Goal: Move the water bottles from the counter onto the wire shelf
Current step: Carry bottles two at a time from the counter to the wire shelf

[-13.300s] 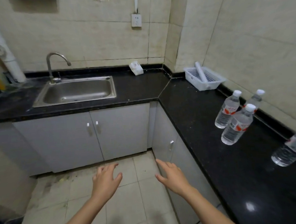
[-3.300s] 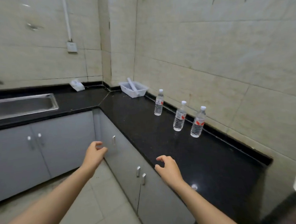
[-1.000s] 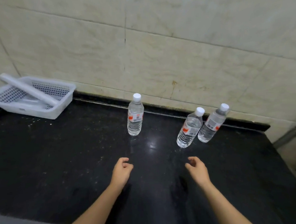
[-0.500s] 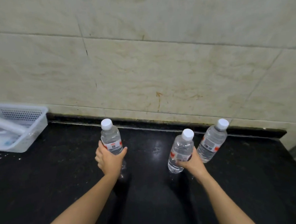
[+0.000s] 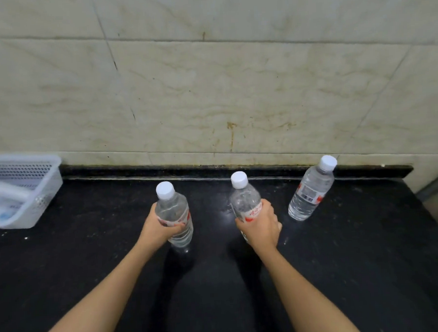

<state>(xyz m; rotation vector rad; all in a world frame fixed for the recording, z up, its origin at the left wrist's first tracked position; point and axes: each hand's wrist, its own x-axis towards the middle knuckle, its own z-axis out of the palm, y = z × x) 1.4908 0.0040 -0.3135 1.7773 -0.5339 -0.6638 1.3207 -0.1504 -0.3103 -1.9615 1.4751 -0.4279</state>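
- Black glossy counter (image 5: 91,274) fills the lower half of your view. Both of your bare forearms reach out over it from 6 o'clock.
- Your left hand (image 5: 157,228) is at about 11 o'clock. It is wrapped round the waist of the left bottle (image 5: 173,209), with your thumb across the front just under the red-and-white label.
- That bottle is clear, capped in white and roughly upright. You cannot tell whether its base rests on the counter or is just off it.
- Your right hand (image 5: 263,227) is at about 1 o'clock. It grips the middle bottle (image 5: 245,200) round its labelled midsection, and its knuckles cover the lower body and the base.
- Only the shoulder, neck and white cap of the middle bottle show above your fist. Whether its base touches the counter is hidden.
- The two held bottles are near each other but apart, with bare counter between them.
- Out at 2 o'clock the third bottle (image 5: 308,191) stands alone on the counter. No hand touches it, and it is close to the back edge.
- At 9 o'clock, cut by the frame edge, a white perforated basket (image 5: 42,200) sits on the counter with a pale rod (image 5: 8,188) lying in it.
- Farthest off, from 10 to 2 o'clock, a low black upstand (image 5: 238,168) runs along the back of the counter. Above it is the cream tiled wall (image 5: 209,90), stained with a rusty drip near its foot.
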